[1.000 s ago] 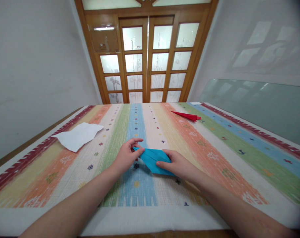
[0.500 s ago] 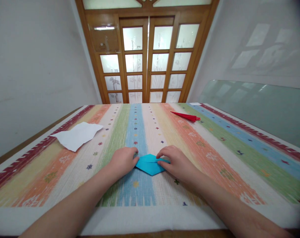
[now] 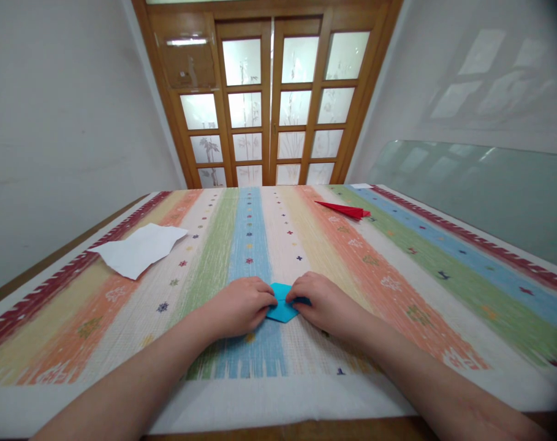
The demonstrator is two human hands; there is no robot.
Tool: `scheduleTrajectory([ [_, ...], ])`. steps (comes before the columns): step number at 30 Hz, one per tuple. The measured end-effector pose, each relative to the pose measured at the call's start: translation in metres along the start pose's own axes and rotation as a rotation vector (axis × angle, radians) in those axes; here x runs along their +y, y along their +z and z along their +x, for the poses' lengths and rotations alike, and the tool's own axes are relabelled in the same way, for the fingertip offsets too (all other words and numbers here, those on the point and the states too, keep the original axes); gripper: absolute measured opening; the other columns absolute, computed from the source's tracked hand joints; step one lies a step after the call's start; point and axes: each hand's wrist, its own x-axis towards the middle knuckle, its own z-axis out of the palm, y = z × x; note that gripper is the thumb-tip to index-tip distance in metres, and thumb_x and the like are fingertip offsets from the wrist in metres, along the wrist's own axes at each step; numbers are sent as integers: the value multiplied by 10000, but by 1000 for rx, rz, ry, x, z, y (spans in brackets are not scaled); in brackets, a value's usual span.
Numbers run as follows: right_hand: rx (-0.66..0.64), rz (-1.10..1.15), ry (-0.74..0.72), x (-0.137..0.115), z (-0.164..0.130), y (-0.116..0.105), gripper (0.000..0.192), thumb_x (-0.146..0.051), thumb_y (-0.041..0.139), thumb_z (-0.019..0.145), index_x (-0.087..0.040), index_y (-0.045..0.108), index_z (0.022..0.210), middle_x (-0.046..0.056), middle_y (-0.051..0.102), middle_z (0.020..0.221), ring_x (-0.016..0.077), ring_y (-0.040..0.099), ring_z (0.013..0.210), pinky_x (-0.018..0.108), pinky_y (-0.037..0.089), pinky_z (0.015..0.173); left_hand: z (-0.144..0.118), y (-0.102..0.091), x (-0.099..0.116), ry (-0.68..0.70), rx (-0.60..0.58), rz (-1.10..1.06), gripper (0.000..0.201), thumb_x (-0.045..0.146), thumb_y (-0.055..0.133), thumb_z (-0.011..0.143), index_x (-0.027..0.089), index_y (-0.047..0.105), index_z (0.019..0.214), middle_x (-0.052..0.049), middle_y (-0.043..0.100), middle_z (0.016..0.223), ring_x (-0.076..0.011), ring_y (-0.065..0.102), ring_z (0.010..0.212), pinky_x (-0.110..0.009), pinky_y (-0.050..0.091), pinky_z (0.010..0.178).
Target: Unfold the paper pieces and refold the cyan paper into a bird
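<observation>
A small folded piece of blue paper lies on the striped tablecloth in front of me, with a crease or slit across its middle. My left hand covers its left end, fingers closed and fingertips pressed on the paper. From the other side, my right hand pinches the paper near the middle slit with thumb and fingers. The paper's outer corners are partly hidden under both hands.
A creased white sheet of paper rests on the left of the tablecloth. Farther off to the right lies a folded red paper piece. A glass panel stands along the right wall, and wooden doors are beyond the table.
My left hand has moved right, from the paper's left edge onto it. My right hand's fingers have closed toward the middle slit. The view has shifted slightly.
</observation>
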Motion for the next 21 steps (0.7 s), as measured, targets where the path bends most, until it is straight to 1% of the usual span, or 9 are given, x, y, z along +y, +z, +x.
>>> scheduleTrajectory([
  [5, -40, 26, 22, 0, -1, -2, 195, -140, 622, 846, -237, 775, 915, 45, 749, 924, 208, 648, 849, 317, 449, 785, -1, -2, 3, 2, 23, -141, 174, 295, 644, 882, 236, 740, 1015, -84, 733, 984, -260, 661, 972, -393, 467, 923],
  [8, -57, 27, 16, -1, -1, -4, 181, -169, 624, 864, -243, 779, 921, 46, 750, 921, 213, 654, 851, 320, 452, 789, 0, 0, 5, 3, 26, -164, 163, 299, 625, 898, 237, 742, 993, -82, 736, 968, -255, 663, 969, -397, 463, 936],
  [11, -65, 42, 3, -3, -1, -6, 179, -187, 624, 879, -252, 782, 932, 41, 747, 908, 206, 652, 845, 313, 452, 782, 2, 4, 5, 9, 24, -149, 189, 280, 568, 936, 231, 747, 971, -83, 739, 956, -244, 669, 949, -391, 468, 923],
  [15, -83, 52, -2, -4, -2, -9, 157, -231, 641, 894, -257, 785, 950, 44, 742, 911, 207, 654, 848, 314, 458, 790, 1, 4, 4, 2, 30, -141, 197, 264, 561, 943, 228, 754, 955, -80, 743, 936, -230, 675, 920, -370, 482, 895],
  [19, -97, 55, -23, -5, -2, -11, 140, -268, 720, 848, -267, 785, 972, 47, 741, 949, 225, 656, 878, 331, 462, 816, 0, 4, 1, -24, 7, -56, 212, 249, 551, 950, 208, 758, 933, -90, 744, 938, -233, 674, 901, -354, 493, 837],
  [21, -90, 51, -27, -5, -2, -11, 140, -266, 720, 849, -268, 785, 974, 50, 741, 959, 228, 656, 889, 334, 461, 823, 0, 4, 1, -31, -3, -26, 218, 242, 545, 952, 201, 758, 927, -93, 742, 939, -233, 673, 894, -348, 492, 820],
])
